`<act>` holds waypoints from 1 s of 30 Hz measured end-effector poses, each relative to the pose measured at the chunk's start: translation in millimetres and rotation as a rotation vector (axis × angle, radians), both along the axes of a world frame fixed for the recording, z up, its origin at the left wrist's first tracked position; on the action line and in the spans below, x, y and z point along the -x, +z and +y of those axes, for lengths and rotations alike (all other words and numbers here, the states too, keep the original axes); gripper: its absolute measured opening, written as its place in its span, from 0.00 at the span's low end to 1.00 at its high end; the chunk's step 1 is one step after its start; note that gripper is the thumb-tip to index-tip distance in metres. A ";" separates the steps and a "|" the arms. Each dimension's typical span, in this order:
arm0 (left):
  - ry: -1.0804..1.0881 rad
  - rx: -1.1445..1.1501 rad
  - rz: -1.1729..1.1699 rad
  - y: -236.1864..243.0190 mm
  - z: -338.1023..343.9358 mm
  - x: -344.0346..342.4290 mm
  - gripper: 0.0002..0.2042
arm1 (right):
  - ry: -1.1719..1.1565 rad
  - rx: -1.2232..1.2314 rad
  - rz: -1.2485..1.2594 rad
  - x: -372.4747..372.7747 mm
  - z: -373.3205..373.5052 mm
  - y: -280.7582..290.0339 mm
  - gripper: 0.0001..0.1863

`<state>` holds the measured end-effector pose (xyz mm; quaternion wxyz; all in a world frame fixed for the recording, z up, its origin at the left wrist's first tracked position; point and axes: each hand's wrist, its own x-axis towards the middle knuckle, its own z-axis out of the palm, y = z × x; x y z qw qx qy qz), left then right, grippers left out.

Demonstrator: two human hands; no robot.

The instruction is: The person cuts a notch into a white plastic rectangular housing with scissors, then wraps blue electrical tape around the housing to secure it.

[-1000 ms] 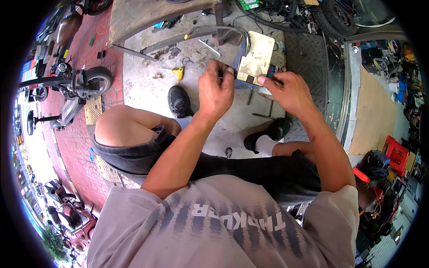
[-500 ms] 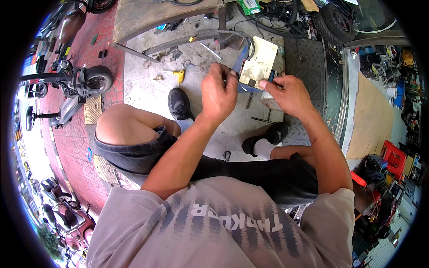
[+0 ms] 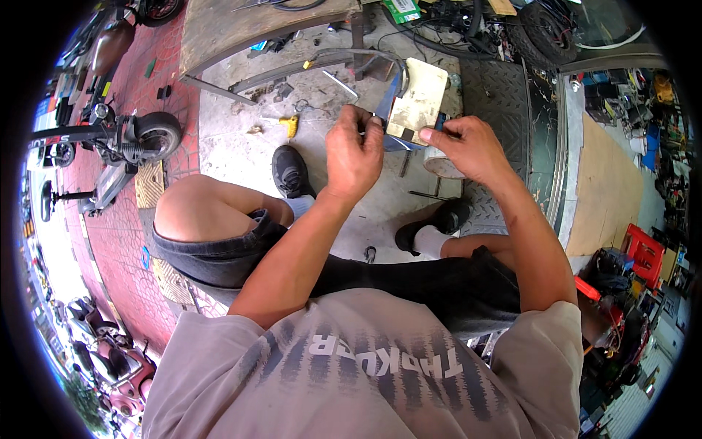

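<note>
I sit with my knees apart over a concrete floor [image 3: 234, 146]. My left hand [image 3: 353, 154] is closed on the near edge of a blue metal part [image 3: 391, 99] that carries a worn beige plate [image 3: 418, 101]. My right hand [image 3: 472, 146] pinches the plate's lower right corner between thumb and fingers, beside a small dark piece. Both hands hold the part up in front of me, above a round pale tin [image 3: 441, 164] on the floor.
Loose tools lie on the floor: a yellow-handled one [image 3: 290, 124], a wrench [image 3: 340, 83] and thin rods [image 3: 428, 195]. A ribbed metal ramp [image 3: 497, 95] lies right, a workbench [image 3: 248, 29] ahead, a small scooter [image 3: 110, 139] left. My black shoes [image 3: 290, 170] rest below the hands.
Both hands and the plated part have drifted slightly up and away from me. My grip on it stays the same.
</note>
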<state>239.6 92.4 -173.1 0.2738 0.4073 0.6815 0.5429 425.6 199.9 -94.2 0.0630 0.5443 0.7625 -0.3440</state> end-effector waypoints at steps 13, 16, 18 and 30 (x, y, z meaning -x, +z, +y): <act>-0.053 -0.048 -0.060 -30.1 3.4 2.2 0.09 | -0.003 0.071 0.005 -6.7 6.2 -1.4 0.34; -0.057 -0.059 -0.131 -28.1 5.8 2.6 0.09 | 0.004 0.103 0.020 -6.1 6.5 3.9 0.34; -0.060 -0.067 -0.194 -27.1 3.4 2.7 0.09 | 0.005 0.066 0.041 -5.9 4.8 -3.2 0.33; -0.095 0.006 -0.144 -27.7 4.4 10.9 0.09 | 0.041 0.056 0.031 -6.2 3.8 -12.9 0.35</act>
